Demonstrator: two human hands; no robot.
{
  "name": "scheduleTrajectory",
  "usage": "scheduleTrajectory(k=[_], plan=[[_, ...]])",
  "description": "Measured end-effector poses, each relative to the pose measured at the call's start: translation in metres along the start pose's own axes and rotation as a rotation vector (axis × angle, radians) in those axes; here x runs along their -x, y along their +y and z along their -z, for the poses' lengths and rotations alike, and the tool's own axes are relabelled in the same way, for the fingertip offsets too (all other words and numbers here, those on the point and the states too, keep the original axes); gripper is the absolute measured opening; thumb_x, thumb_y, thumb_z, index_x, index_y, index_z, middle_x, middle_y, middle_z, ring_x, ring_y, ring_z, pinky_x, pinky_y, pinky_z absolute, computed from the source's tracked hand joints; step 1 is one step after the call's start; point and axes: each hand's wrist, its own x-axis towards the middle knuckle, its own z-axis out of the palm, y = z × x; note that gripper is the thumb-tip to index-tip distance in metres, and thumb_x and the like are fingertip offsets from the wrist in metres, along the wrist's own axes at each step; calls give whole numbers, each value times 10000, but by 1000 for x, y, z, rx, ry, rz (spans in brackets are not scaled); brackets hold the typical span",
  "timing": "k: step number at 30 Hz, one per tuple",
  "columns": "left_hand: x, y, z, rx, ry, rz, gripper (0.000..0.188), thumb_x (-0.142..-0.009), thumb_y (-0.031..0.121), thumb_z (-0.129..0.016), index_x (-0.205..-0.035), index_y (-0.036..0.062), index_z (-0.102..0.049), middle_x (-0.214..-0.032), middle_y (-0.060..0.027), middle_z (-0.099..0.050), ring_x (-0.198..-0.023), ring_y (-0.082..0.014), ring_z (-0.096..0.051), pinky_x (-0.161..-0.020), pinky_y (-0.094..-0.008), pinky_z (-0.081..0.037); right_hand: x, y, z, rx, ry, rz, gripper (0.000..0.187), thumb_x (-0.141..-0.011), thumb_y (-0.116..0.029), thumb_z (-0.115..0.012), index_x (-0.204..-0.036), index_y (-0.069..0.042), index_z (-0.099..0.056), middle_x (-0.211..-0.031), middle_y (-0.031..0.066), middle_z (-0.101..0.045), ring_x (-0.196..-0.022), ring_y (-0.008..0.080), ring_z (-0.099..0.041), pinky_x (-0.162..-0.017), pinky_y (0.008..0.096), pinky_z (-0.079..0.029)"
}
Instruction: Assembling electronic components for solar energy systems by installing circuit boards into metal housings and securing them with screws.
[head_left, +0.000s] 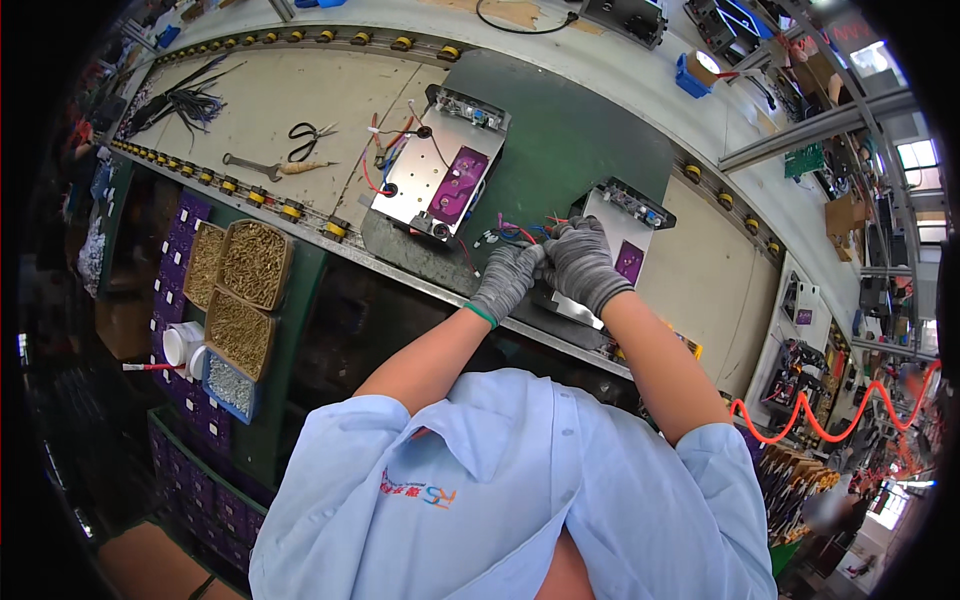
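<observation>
Both my hands wear grey knit gloves and meet at the left edge of a metal chassis [597,262] with a purple circuit board [629,261] on it. My left hand [510,278] has its fingers closed by a bundle of thin coloured wires [520,232]. Against it, my right hand [580,257] is closed too, lying over the chassis. What sits between the fingertips is hidden. To the left, a second metal chassis [420,185] carries a larger purple board [459,186] and loose red and black wires.
Scissors [308,141], a wrench [252,166] and a wooden-handled awl [305,167] lie left on the roller-edged bench. Beyond them is a heap of dark cables [185,103]. Bins of brass-coloured screws [254,263] stand lower left. An orange coiled hose [820,425] hangs at right.
</observation>
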Motion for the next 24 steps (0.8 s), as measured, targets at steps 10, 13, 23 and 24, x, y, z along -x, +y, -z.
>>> scheduleTrajectory(k=[10, 13, 23, 24], plan=[[-24, -21, 10, 116, -317, 34, 376, -970, 366, -613, -1213, 80, -630, -1018, -32, -669, -800, -91, -586, -635, -255, -495, -22, 17, -15, -28, -132, -48, 297, -722, -347, -702, -955, -170, -749, -998, 48, -670, -1118, 259, -570, -985, 478, -398], [-41, -23, -4, 209, -303, 44, 339, -975, 370, -611, -1185, 104, -636, -984, -1, -661, -766, -79, -592, -545, -227, -471, -26, 19, -13, 49, -97, -30, 294, -720, -342, -695, -953, -171, -748, -1064, 51, -685, -1179, 272, -557, -1083, 489, -335], [-69, -42, -12, 465, -322, 122, 206, -993, 301, -575, -1079, 132, -657, -884, 9, -662, -656, -88, -582, -465, -213, -425, -69, 22, -22, 109, -451, -16, 359, -755, -476, -700, -920, -161, -743, -920, 117, -723, -1005, 302, -660, -1024, 439, -402], [-69, -45, -11, 486, -380, 101, 193, -998, 295, -569, -1072, 140, -657, -883, 13, -661, -661, -88, -585, -465, -213, -427, -68, 22, -21, 96, -459, -19, 359, -755, -476, -700, -920, -161, -743, -920, 117, -723, -1005, 302, -660, -1024, 439, -402]])
